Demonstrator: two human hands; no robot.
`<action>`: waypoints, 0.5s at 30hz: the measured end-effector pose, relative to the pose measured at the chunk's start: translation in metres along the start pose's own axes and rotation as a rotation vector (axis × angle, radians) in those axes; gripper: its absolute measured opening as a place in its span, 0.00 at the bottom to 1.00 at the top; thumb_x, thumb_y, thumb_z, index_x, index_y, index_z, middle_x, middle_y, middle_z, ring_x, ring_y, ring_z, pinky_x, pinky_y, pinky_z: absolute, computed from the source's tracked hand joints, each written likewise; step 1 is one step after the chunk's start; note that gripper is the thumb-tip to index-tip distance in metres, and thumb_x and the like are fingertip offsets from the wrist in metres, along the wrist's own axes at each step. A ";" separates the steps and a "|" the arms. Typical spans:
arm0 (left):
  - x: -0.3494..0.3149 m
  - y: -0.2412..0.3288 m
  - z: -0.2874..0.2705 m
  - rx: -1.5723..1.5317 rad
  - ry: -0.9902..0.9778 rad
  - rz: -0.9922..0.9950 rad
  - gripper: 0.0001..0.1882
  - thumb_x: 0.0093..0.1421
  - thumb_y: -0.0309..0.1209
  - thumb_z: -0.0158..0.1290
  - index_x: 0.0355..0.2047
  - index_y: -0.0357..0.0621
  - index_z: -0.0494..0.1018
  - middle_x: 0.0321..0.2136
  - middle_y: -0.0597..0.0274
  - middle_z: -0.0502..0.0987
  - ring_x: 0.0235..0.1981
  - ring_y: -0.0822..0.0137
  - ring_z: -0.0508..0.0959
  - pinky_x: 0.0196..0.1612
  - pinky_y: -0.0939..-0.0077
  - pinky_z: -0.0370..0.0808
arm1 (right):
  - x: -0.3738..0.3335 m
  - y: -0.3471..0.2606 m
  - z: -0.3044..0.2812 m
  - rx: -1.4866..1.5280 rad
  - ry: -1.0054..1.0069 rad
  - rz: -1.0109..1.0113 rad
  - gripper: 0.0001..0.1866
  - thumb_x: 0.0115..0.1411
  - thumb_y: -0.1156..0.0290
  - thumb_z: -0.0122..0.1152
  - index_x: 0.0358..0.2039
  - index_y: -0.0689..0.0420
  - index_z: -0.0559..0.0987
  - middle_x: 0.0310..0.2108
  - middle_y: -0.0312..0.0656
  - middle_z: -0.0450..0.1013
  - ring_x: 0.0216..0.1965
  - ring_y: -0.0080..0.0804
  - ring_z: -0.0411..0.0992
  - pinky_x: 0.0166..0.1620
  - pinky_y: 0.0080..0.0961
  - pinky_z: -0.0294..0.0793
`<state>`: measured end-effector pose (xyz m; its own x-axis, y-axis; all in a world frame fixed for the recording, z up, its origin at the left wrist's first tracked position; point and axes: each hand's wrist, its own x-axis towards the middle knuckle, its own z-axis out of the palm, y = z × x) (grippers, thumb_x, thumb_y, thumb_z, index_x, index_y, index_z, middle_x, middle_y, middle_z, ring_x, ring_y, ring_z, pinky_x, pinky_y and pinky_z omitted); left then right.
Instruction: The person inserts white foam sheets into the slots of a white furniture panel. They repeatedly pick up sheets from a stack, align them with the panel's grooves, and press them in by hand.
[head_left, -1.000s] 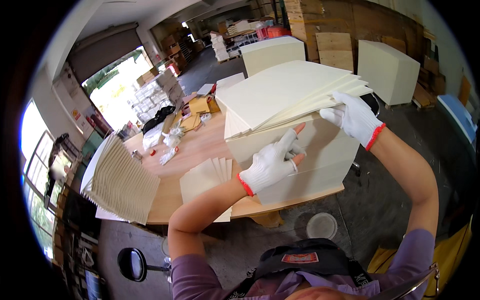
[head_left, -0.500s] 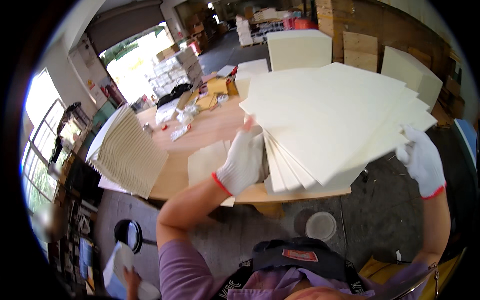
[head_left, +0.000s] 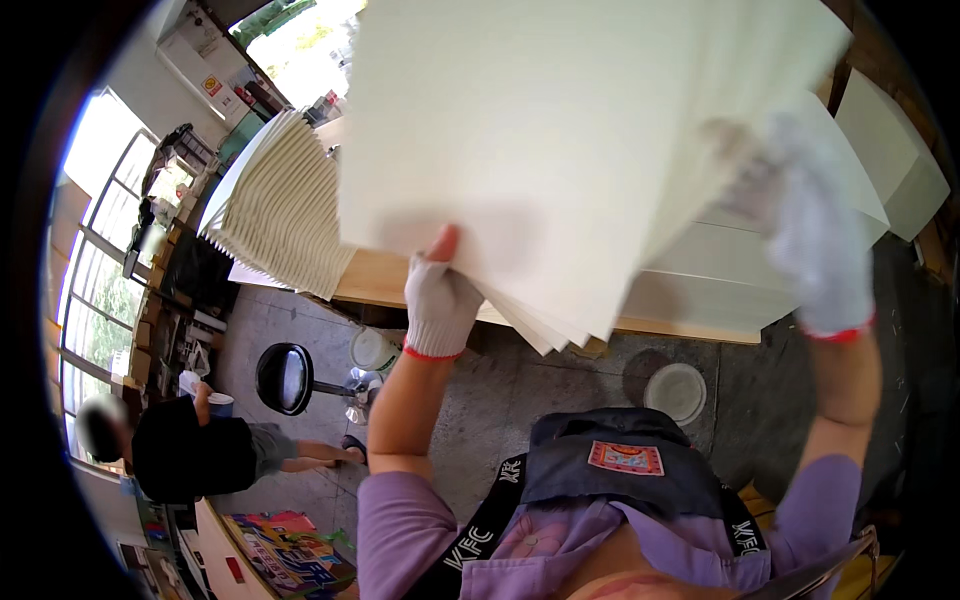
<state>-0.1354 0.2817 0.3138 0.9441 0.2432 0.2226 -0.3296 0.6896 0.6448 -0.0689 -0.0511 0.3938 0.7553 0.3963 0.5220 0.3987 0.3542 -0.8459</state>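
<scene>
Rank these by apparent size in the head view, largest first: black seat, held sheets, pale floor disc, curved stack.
1. Held sheets, probably enlarged by nearness to the camera
2. Curved stack
3. Black seat and pale floor disc: too alike to rank

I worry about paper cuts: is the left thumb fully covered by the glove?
No, the left hand shows a bare thumb tip beyond its white glove, against the cream sheets.

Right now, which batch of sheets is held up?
The fanned batch, its lower edge in the left hand; the rippled pile at left and squared stack at right rest on the table.
</scene>
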 end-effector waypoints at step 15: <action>0.011 -0.100 -0.270 0.077 0.686 0.149 0.16 0.64 0.23 0.55 0.52 0.38 0.72 0.47 0.58 0.77 0.46 0.62 0.79 0.52 0.66 0.79 | 0.001 0.343 0.175 0.033 0.047 0.909 0.38 0.60 0.46 0.65 0.59 0.65 0.72 0.50 0.47 0.75 0.47 0.30 0.74 0.50 0.25 0.72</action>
<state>-0.0929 0.4000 0.0542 0.6653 0.7239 -0.1828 -0.4299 0.5716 0.6989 -0.0219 0.2192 0.1231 0.7921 0.5001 -0.3499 -0.3750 -0.0535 -0.9255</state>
